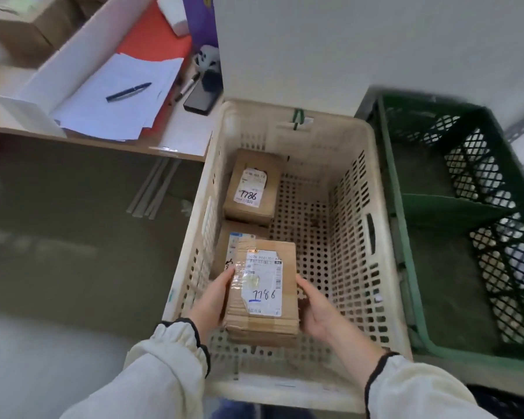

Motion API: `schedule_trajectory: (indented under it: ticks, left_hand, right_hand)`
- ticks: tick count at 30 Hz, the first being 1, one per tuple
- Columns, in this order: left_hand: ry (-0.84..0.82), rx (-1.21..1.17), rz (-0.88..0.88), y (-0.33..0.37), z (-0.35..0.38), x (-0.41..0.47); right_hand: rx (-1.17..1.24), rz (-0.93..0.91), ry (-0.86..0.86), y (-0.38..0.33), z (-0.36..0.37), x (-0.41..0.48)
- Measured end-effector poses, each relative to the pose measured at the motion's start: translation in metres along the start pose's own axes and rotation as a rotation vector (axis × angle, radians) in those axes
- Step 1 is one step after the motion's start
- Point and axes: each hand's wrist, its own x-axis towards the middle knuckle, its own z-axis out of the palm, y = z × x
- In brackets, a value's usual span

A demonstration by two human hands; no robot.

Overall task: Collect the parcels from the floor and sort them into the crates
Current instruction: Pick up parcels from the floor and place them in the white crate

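Cream crate [345,201] with far parcel [251,186], near parcel [226,249], third parcel [262,288] just above.

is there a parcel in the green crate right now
No, the green crate shows only its own divider inside, while a labelled parcel lies in the cream crate beside it.

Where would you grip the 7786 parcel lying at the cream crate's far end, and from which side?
Probably its free right edge, reaching down from above: the far parcel lies flat beside the cream crate's left wall, another parcel near its front.
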Motion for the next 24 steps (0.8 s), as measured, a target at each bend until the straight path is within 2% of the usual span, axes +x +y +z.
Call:
schedule_trajectory:
  ticks: [9, 16, 24]
  left_hand:
    - [0.248, 0.217, -0.026, -0.039, -0.028, 0.049]
    - [0.178, 0.356, -0.003, -0.044, -0.041, 0.051]
    - [0.469, 0.369, 0.1, -0.044, -0.037, 0.048]
  right_hand:
    - [-0.04, 0.214, -0.102, 0.021, -0.022, 0.055]
    - [-0.244, 0.23, -0.141, 0.023, -0.029, 0.059]
    - [-0.357, 0.22, -0.168, 0.015, -0.013, 0.062]
